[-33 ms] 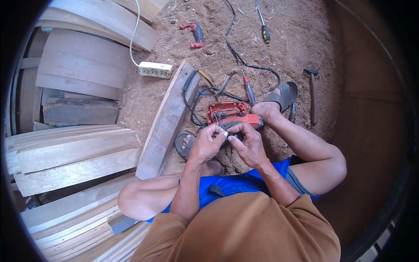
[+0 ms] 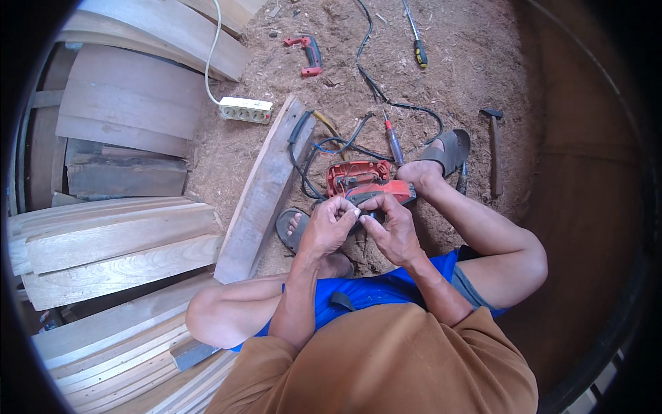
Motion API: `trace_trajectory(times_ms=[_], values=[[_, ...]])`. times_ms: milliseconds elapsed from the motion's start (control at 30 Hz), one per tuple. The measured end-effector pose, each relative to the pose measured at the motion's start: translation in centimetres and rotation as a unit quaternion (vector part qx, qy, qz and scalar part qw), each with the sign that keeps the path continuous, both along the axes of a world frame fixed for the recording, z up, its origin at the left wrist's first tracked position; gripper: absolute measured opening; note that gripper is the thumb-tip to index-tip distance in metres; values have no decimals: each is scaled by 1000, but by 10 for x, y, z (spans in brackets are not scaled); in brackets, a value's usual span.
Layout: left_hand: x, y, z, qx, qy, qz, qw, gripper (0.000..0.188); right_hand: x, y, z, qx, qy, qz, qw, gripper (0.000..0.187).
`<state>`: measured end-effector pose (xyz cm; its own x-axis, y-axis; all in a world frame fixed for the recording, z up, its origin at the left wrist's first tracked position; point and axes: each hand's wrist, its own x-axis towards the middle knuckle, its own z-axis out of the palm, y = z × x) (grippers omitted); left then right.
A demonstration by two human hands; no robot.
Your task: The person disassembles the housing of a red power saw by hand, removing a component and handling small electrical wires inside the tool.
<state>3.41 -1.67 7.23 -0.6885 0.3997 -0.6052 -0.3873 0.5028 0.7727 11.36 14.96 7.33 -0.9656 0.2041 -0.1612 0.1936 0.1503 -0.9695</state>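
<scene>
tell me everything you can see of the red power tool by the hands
The red power tool has a plastic-looking red housing with dark parts. It is opened up, showing thin wires and dark pieces inside. It lies on the sawdust-strewn ground, just beyond the left hand and right hand, which hide part of its near side; whether they touch it cannot be told. Its right end is close to the right foot.

No visible change
Between the earlier picture and this moment, any shift of the left hand and right hand at the centre of the frame is too small to make out.
</scene>
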Motion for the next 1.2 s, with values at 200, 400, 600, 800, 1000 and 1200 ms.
trace_trajectory(times_ms=[200, 400, 600, 800, 1000, 1200], values=[[3, -3, -7, 5, 110, -51, 993, 14, 3, -6, -13, -83, -47, 28, 995, 20], [4, -3, 1, 33, 178, -108, 977, 13, 8, 3, -11, -282, -178, 33, 942, 21], [14, -4, -10, 63, 159, -113, 979, 12, 15, 6, -21, -108, -129, 71, 983, 20], [15, -1, -12, 69, 182, -121, 973, 11, 14, 12, -33, 1, -39, 119, 992, 18], [11, 1, -5, 64, 169, -112, 977, 11, 16, 8, -33, -200, -105, 84, 970, 22], [13, -1, -4, 45, 137, -91, 985, 12, 17, 7, -21, -175, -117, 83, 974, 19]])
